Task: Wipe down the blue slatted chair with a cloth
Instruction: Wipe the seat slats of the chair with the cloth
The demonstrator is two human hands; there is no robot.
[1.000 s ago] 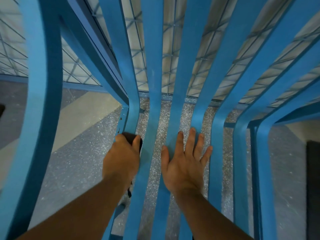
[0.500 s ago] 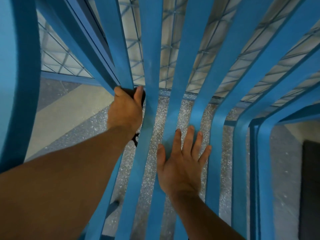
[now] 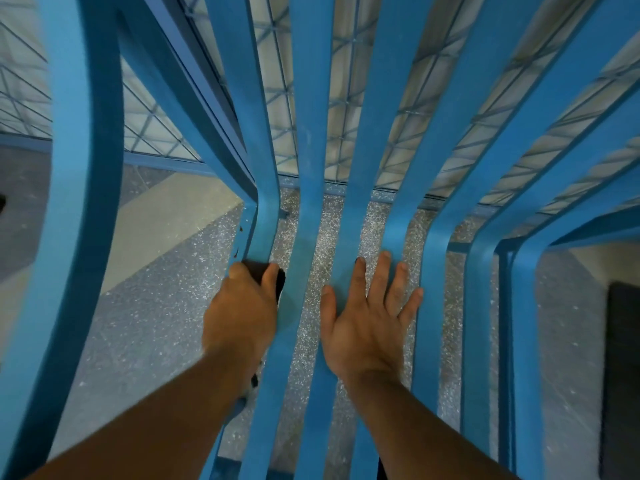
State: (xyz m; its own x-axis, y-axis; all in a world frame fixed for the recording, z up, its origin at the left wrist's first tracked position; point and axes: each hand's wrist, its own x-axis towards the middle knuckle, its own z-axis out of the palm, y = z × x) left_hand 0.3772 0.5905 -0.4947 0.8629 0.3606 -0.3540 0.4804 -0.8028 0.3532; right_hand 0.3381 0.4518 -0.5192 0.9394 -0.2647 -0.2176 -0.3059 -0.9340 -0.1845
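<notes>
The blue slatted chair [image 3: 313, 140] fills the view, its long slats bending from the backrest into the seat. My left hand [image 3: 240, 317] grips a dark cloth [image 3: 273, 277] wrapped over the leftmost seat slat, just below the bend. Only a dark edge of the cloth shows past my fingers, and a small piece hangs under my wrist. My right hand [image 3: 369, 317] lies flat with fingers spread across two middle slats of the seat, holding nothing.
The chair's wide blue armrest [image 3: 74, 202] curves down the left side. Behind the slats runs a blue wire-mesh fence [image 3: 166, 136]. Speckled grey floor [image 3: 156, 306] lies beneath, with a dark mat [image 3: 623, 375] at the right edge.
My left hand slid with the cloth up the leftmost slat, then came back down to below the bend. My right hand stayed flat on the middle slats.
</notes>
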